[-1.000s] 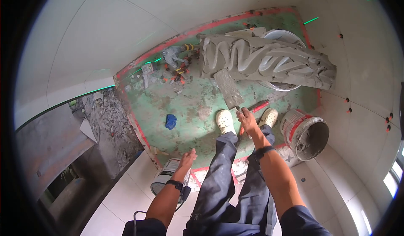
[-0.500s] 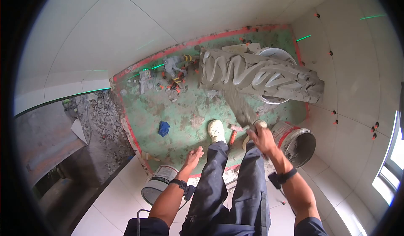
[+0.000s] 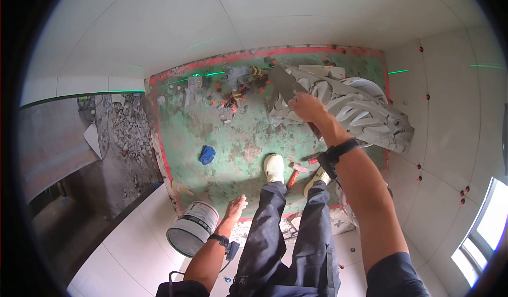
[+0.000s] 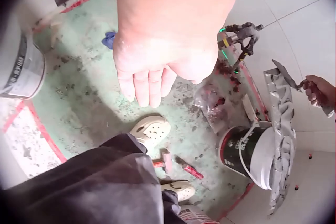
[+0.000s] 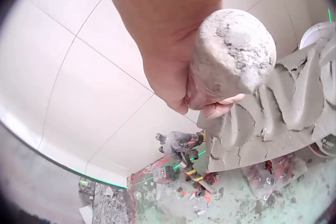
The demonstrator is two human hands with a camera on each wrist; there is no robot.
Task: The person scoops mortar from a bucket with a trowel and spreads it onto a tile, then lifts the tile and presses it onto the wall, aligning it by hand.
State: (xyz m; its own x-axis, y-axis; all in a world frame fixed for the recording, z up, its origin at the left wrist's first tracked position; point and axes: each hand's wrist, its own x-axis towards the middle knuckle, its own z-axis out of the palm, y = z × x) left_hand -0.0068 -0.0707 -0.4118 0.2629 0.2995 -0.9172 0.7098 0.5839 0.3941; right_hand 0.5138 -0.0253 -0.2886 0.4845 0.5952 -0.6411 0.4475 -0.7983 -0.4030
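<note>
My right hand (image 3: 309, 109) grips the handle of a trowel (image 4: 286, 73), whose flat grey blade is over the far left end of a long slab (image 3: 370, 114). Thick grey mortar covers the slab's top in wavy ridges. It rests across a bucket (image 4: 241, 150). In the right wrist view the rounded, mortar-crusted end of the handle (image 5: 236, 45) sticks out of my fist, and the blade is hidden. My left hand (image 3: 235, 208) is held low by my left leg, holding nothing, its fingers loosely extended in the left wrist view.
A bucket (image 3: 193, 228) stands at lower left. A red-handled hammer (image 3: 299, 168) lies between my shoes. On the green floor are a blue crumpled thing (image 3: 207, 155) and a grey tripod-like device (image 3: 236, 79) beside scattered orange bits. Rubble (image 3: 132, 133) lies beyond the left edge.
My right hand swung the trowel right, toward my right leg, then up and left to the slab's far left end. My left hand stays low at the left, holding nothing.
</note>
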